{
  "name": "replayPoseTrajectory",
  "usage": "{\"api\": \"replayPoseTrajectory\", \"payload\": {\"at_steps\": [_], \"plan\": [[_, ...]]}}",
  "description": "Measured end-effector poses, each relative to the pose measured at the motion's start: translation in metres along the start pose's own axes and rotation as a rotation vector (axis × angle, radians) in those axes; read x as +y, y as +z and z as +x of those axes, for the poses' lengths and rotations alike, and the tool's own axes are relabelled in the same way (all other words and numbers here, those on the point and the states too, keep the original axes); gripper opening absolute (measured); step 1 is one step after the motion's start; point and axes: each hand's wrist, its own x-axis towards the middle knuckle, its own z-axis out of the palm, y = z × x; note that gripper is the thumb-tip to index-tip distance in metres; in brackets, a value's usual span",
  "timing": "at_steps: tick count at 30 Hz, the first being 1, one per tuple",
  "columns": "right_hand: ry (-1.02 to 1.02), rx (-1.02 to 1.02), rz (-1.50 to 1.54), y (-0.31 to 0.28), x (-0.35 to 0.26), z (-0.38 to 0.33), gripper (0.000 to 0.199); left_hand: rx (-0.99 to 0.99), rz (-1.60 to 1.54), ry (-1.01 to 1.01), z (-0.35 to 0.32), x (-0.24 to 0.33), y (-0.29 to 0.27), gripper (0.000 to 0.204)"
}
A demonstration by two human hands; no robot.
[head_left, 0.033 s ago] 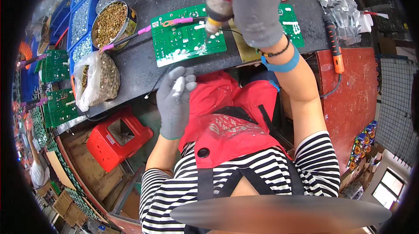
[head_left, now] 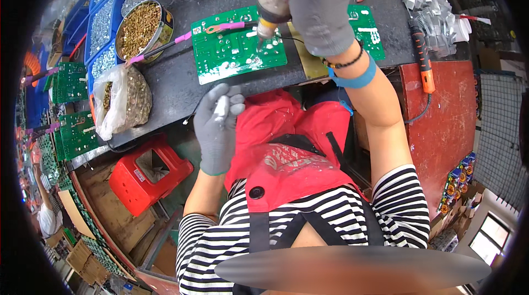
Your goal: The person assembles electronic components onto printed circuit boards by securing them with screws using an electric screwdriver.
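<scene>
My right hand (head_left: 322, 14), in a grey glove, is wrapped round a powered screwdriver (head_left: 272, 6) with a red body and a yellow ring near its nose. The screwdriver points down over the right part of a green circuit board (head_left: 220, 55) on the bench; whether its bit touches the board I cannot tell. A cable with a pink sleeve and ring terminal (head_left: 212, 29) lies across that board. Off the bench's near edge, my left hand (head_left: 217, 124) is gloved too, with its fingers curled in. A white patch shows at its fingers; what it holds, if anything, is unclear.
A round tin of brass-coloured screws (head_left: 140, 30) and a plastic bag of small parts (head_left: 124, 99) stand at the left, beside blue bins (head_left: 102, 25). Another green board (head_left: 368, 36) lies to the right. Further right are an orange-handled tool (head_left: 424, 66) and metal heat sinks (head_left: 432, 17).
The screwdriver and my right hand have shifted slightly left. My left hand has also moved slightly left, its fingers still curled.
</scene>
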Motion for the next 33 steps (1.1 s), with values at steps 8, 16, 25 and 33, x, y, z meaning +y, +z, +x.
{"api": "replayPoseTrajectory", "payload": {"at_steps": [8,16,25,33], "plan": [[-0.18,-0.002,-0.1,0.002,0.045,0.022,0.013,0.148,0.191,0.098,0.024,0.019,-0.027,0.019],[-0.138,0.044,-0.109,0.002,0.063,0.028,0.017,0.113,0.216,0.074,0.03,0.027,-0.028,0.016],[-0.515,0.018,-0.396,0.0,0.07,0.021,0.015,0.104,0.246,0.066,0.03,0.033,-0.024,0.014],[-0.366,0.03,-0.215,0.001,0.067,0.023,0.015,0.037,0.209,0.102,0.03,0.02,-0.031,0.018]]}}
